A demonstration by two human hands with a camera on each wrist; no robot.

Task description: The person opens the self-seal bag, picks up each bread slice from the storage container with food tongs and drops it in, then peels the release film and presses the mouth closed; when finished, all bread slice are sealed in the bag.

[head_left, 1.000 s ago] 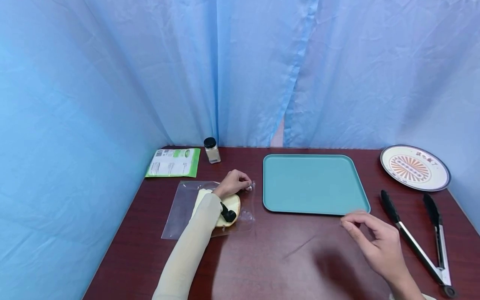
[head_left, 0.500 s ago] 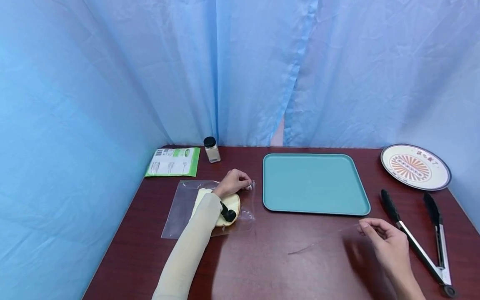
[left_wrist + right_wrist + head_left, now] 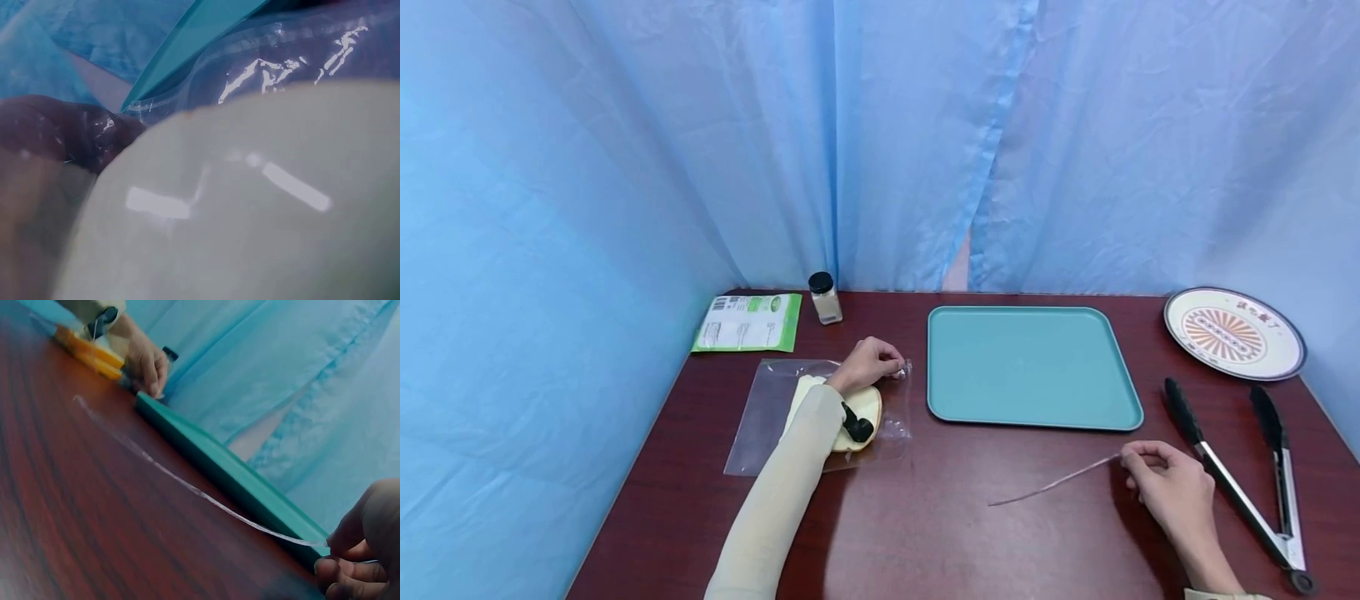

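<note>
My left hand pinches the far right corner of a clear plastic bag lying flat on the table. Inside the bag are pale bread slices with a brown crust, partly hidden under my left forearm. In the left wrist view, a bread slice fills much of the picture beneath shiny plastic. My right hand, in front of the tray's right corner, pinches one end of a thin clear plastic strip between thumb and fingers. The right wrist view shows the strip stretching out leftward in a gentle curve.
A teal tray lies right of the bag. Metal tongs with black tips lie spread at the right, below a patterned plate. At the back left are a green-and-white packet and a black-capped jar. Blue curtains surround the table.
My right hand has moved right and a little nearer to me, drawing the plastic strip along, and has slowed. The left hand stays at the bag's corner.
</note>
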